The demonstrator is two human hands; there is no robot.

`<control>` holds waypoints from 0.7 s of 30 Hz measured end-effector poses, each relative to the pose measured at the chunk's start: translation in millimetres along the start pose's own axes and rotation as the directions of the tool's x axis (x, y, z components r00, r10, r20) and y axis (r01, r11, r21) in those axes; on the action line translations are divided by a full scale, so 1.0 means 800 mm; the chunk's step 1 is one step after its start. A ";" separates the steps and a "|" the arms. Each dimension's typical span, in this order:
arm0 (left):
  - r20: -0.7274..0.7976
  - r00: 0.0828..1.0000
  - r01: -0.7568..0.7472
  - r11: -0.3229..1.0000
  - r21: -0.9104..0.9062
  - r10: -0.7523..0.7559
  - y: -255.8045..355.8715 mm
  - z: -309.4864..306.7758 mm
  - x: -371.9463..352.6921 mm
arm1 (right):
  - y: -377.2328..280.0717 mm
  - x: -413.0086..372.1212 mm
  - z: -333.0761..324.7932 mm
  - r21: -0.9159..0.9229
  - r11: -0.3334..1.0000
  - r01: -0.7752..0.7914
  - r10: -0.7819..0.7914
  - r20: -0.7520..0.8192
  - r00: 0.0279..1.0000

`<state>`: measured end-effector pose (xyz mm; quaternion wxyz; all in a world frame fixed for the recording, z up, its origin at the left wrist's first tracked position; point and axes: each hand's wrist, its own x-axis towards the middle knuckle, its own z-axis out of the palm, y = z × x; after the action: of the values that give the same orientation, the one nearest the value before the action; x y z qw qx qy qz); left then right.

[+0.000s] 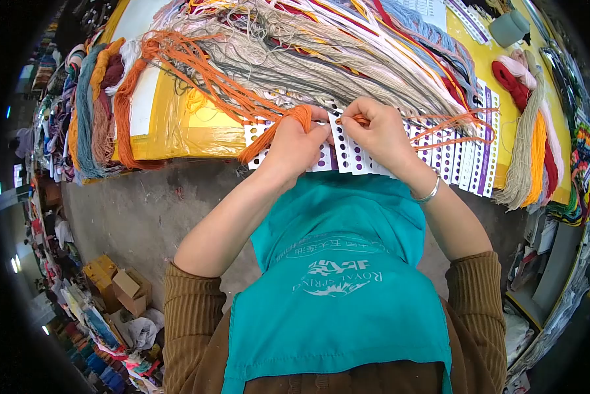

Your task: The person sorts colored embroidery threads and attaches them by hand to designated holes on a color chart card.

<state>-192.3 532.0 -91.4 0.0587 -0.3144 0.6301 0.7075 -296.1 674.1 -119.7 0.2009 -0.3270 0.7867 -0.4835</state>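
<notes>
Orange thread (223,82) runs from the left part of the table to my left hand (295,141), whose fingers are wrapped round a loop of it. Beside it, my right hand (378,129) is closed in a pinch at a white card with punched holes (339,148), with a bit of orange thread between its fingers. More punched cards (449,154) lie in an overlapping row along the table's front edge. Loose orange strands (462,125) trail over them to the right. Behind my hands, long beige, grey, white and red threads (347,52) spread across the table.
The yellow table (196,134) has blue, brown and orange skeins (85,111) hanging over its left edge. More skeins (534,144) hang at the right. A greenish cup (509,28) stands at the back right. Cardboard boxes (131,290) sit on the floor at the lower left.
</notes>
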 end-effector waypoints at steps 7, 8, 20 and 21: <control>0.075 0.997 0.007 0.982 0.189 -0.021 -0.004 -0.008 0.027 | 0.002 0.000 0.001 0.074 0.997 -0.006 0.005 0.019 1.000; 0.043 0.999 -0.009 0.964 0.264 -0.003 -0.002 -0.009 0.024 | 0.000 0.001 -0.003 0.052 0.998 -0.030 0.027 0.047 0.999; 0.277 0.959 0.081 0.994 -0.080 -0.056 0.008 -0.029 -0.005 | -0.016 0.007 0.005 -0.318 0.948 -0.018 0.040 0.065 0.997; 0.318 0.945 0.106 0.990 -0.093 -0.071 0.008 -0.027 -0.006 | -0.016 0.007 0.006 -0.336 0.941 -0.039 0.064 0.062 0.996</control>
<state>-183.7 511.7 -83.9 0.1727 -0.2286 0.5585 0.7784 -293.3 663.0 -110.4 0.1835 -0.3529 0.8578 -0.3256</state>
